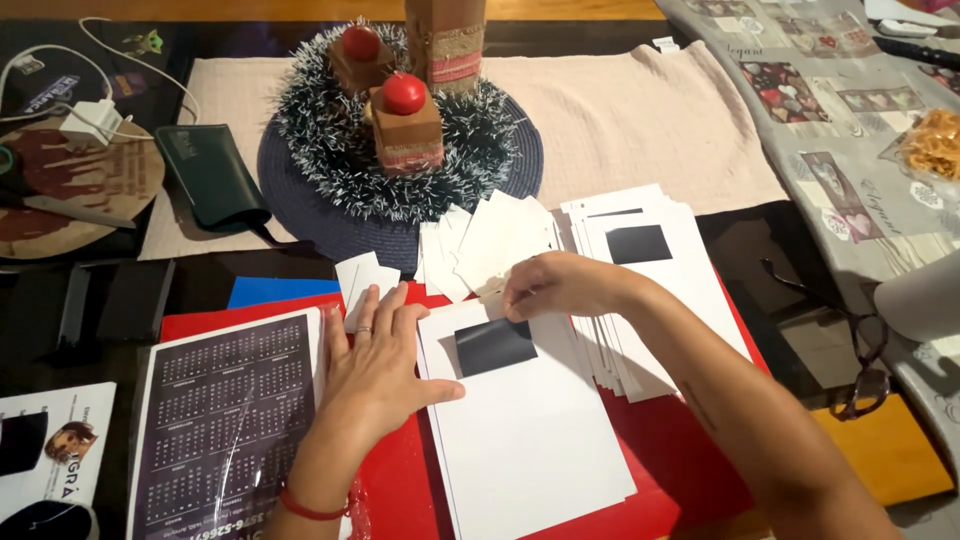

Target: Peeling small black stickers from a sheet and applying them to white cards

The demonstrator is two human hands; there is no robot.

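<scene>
My left hand (378, 365) lies flat, fingers apart, on the left edge of a white sheet (530, 430) that rests on a red folder (400, 490). A black rectangular patch (494, 346) sits near the top of that sheet. My right hand (555, 285) hovers at the sheet's top edge, fingertips pinched on a small white strip just above the black patch. Small white cards (490, 245) are scattered right behind it. A stack of white sheets (650, 270), the top one with its own black patch (639, 244), fans out to the right.
A dark printed calendar sheet (225, 420) in clear wrap lies at the left. A tinsel wreath centrepiece (400, 130) with brown blocks and red balls stands behind, on a beige runner. A dark wallet (210, 175), a charger (90, 120) and eyeglasses (850, 350) lie around.
</scene>
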